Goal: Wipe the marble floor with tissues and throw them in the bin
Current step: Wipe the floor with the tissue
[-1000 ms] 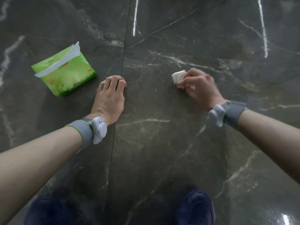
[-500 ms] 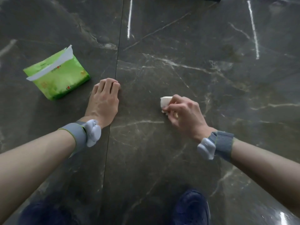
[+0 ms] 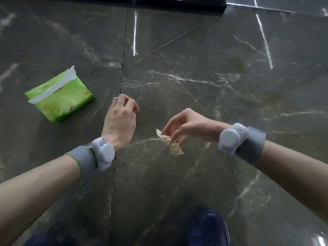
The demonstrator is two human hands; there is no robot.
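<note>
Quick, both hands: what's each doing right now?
Left hand: open, fingers curled, holding nothing.
Right hand: pinched shut on the crumpled, yellow-stained white tissue.

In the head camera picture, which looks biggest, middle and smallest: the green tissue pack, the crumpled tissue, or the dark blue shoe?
1. Green tissue pack, largest as it appears.
2. Dark blue shoe, though cut off by the frame edge, so unsure against the pack.
3. Crumpled tissue pinched in the right hand, clearly smallest.
</note>
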